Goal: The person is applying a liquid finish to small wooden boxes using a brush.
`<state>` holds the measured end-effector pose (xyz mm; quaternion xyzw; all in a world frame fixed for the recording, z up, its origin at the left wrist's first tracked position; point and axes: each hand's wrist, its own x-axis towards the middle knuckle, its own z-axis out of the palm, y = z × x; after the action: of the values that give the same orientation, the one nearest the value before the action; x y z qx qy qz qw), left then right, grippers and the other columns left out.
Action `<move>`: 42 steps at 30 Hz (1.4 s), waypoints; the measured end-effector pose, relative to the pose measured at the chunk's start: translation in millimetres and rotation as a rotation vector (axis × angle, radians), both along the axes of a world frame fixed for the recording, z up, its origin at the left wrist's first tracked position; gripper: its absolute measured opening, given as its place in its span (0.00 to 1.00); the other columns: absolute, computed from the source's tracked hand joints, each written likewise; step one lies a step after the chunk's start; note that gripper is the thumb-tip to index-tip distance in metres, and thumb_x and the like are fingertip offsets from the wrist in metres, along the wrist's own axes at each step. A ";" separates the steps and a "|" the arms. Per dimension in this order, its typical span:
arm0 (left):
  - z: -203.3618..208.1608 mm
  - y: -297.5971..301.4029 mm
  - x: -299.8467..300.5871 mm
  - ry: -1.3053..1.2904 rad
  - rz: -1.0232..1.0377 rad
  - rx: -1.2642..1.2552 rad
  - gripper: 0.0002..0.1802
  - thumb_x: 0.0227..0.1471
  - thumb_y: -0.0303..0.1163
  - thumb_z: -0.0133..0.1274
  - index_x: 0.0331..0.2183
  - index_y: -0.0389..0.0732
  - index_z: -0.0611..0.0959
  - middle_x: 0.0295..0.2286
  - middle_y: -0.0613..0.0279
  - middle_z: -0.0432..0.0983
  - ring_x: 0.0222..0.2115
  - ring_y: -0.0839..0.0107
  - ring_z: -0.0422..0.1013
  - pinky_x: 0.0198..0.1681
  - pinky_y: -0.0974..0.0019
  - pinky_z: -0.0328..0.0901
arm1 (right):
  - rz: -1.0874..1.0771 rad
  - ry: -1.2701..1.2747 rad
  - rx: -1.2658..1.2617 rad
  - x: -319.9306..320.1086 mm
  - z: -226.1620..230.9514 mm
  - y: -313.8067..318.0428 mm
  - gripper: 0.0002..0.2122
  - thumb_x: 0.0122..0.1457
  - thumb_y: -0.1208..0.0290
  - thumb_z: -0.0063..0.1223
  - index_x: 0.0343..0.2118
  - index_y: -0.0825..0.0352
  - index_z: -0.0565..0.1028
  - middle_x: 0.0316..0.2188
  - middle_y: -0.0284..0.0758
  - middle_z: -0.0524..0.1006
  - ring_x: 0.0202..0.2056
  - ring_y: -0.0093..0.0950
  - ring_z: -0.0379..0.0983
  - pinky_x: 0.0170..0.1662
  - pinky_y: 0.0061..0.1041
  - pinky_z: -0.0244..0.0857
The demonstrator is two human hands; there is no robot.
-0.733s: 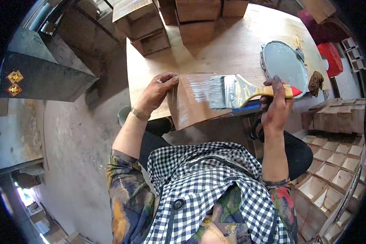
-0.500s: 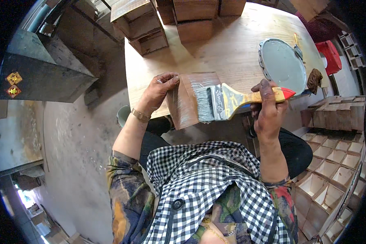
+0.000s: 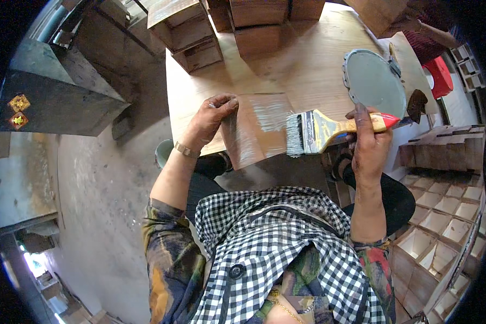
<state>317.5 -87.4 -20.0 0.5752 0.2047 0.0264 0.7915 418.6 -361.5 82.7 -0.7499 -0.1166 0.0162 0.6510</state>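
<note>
My left hand (image 3: 215,120) pinches the top left edge of a brown wooden box (image 3: 247,137), which is held tilted over the near edge of the table. Two of its faces show, both streaked with pale, wet-looking brush marks. A wide paintbrush (image 3: 329,129) with a yellow, red-tipped handle is gripped in my right hand (image 3: 368,135). Its grey-coated bristles point left and sit at the right edge of the box; whether they touch it I cannot tell.
A round tray of greyish liquid (image 3: 373,81) lies on the wooden table (image 3: 313,65), with a small brush and a dark rag (image 3: 417,105) beside it. Wooden boxes (image 3: 259,40) stand at the back. At the far right, another person's arm (image 3: 437,35) reaches to a box. Compartmented boxes (image 3: 437,221) are stacked right.
My right hand has drawn the paintbrush rightward, off the box's face to its right edge, uncovering pale streaks. The other person's arm and a box have come into view at the far right.
</note>
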 end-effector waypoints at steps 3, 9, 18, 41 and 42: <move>1.1 -0.9 0.7 0.014 0.014 0.014 0.14 0.46 0.33 0.52 0.35 0.35 0.75 0.26 0.69 0.71 0.28 0.81 0.64 0.35 0.77 0.60 | 0.104 -0.151 -0.211 4.8 8.3 8.6 0.08 0.51 0.71 0.48 0.21 0.69 0.72 0.17 0.33 0.74 0.20 0.21 0.69 0.25 0.21 0.62; 1.8 -1.1 0.6 0.009 -0.003 0.019 0.14 0.46 0.33 0.52 0.35 0.35 0.75 0.27 0.68 0.70 0.29 0.80 0.65 0.35 0.77 0.60 | 0.294 -0.290 -0.111 -7.6 16.9 28.1 0.06 0.50 0.72 0.51 0.22 0.69 0.71 0.15 0.33 0.72 0.19 0.22 0.69 0.23 0.20 0.61; -1.2 3.5 -2.8 0.009 -0.011 0.024 0.14 0.46 0.33 0.51 0.35 0.35 0.74 0.28 0.68 0.71 0.29 0.80 0.65 0.36 0.77 0.60 | 0.157 -0.052 0.127 9.9 25.2 13.5 0.06 0.52 0.69 0.48 0.27 0.67 0.71 0.21 0.29 0.72 0.20 0.14 0.64 0.22 0.13 0.57; 28.6 39.4 75.3 -0.419 -0.178 0.761 0.26 0.56 0.39 0.26 0.53 0.37 0.51 0.53 0.55 0.48 0.53 0.65 0.49 0.55 0.66 0.43 | -0.434 0.227 0.041 45.1 -67.6 -60.9 0.11 0.51 0.61 0.48 0.27 0.66 0.71 0.19 0.29 0.70 0.20 0.20 0.64 0.22 0.20 0.58; 38.4 27.8 83.7 -0.482 -0.165 0.655 0.27 0.55 0.42 0.28 0.53 0.37 0.53 0.52 0.55 0.51 0.52 0.66 0.51 0.55 0.67 0.44 | -0.439 0.225 0.065 43.9 -65.4 -58.2 0.11 0.51 0.61 0.48 0.27 0.66 0.71 0.19 0.29 0.70 0.20 0.20 0.64 0.22 0.20 0.58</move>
<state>401.3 -59.6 18.4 0.7886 -0.0524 0.1606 0.5912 462.5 -419.7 17.2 -0.7296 0.1218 -0.0457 0.6714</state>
